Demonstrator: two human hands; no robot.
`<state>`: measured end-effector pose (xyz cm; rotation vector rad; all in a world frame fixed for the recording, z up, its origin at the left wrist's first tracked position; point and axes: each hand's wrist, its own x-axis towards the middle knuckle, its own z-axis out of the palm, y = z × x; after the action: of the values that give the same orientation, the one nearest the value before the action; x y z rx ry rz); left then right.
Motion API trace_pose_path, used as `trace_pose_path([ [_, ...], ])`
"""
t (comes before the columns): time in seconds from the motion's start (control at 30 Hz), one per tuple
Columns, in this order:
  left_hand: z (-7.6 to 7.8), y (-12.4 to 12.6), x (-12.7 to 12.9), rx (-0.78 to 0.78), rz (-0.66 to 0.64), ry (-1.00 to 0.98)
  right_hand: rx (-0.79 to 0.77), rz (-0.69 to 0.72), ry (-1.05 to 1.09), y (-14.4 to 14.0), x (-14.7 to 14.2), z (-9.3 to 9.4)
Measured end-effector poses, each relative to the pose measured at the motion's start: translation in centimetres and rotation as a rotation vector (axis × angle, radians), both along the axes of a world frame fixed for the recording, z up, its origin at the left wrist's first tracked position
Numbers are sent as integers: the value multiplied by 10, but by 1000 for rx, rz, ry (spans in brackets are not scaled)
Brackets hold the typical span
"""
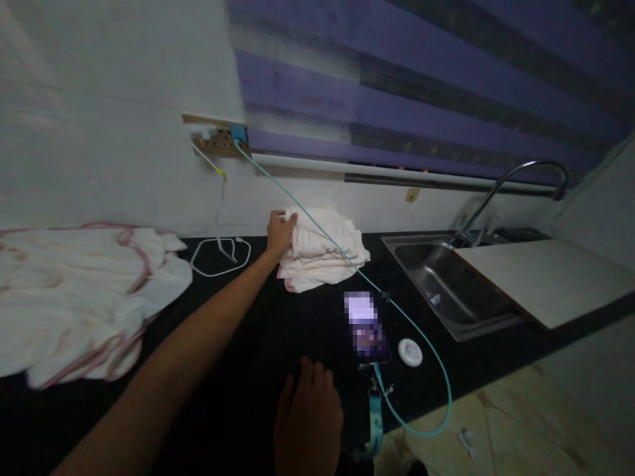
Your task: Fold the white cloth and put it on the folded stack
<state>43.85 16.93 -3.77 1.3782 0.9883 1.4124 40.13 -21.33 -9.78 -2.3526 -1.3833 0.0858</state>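
Observation:
A folded stack of white cloth (pixel 322 241) with some pink edging lies on the black countertop against the wall. My left hand (pixel 280 230) reaches out to its upper left corner and grips the fabric between thumb and fingers. Nearer to me, my right hand (pixel 311 413) hovers over or rests on the counter, which I cannot tell; its fingers are loosely stretched and hold nothing. A larger crumpled white cloth (pixel 74 291) with pink trim spreads over the left part of the counter.
A lit phone (pixel 366 324) with a teal charging cable (pixel 436 350) and strap (pixel 376 423) lies right of centre, beside a round white object (pixel 410 352). The cable crosses the folded cloth to a wall socket (pixel 218 141). A steel sink (pixel 446 281) is partly covered by a pale board (pixel 546 274).

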Motion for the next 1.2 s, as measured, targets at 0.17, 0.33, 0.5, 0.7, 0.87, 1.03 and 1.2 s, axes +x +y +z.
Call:
trace_pose_path([
  [0.17, -23, -56, -71, -19, -24, 123, 7, 6, -25, 0, 1, 2],
  [0.33, -47, -136, -134, -1, -327, 415, 39, 22, -45, -3, 2, 4],
  [0.5, -48, -181, -151, 160, -442, 761, 75, 10, -94, -6, 1, 8],
  [0.7, -48, -223, -161, 379, -473, 1018, 113, 17, -132, -8, 1, 5],
  [0.87, -47, -239, -167, 364, -503, 996, 125, 27, -164, -11, -1, 2],
  [1.03, -43, -221, -167, 84, -635, 692, -18, 95, -94, 21, 4, 20],
  [1.2, -53, -194, -175, -100, -671, 285, 18, 368, 47, 108, 6, 42],
])
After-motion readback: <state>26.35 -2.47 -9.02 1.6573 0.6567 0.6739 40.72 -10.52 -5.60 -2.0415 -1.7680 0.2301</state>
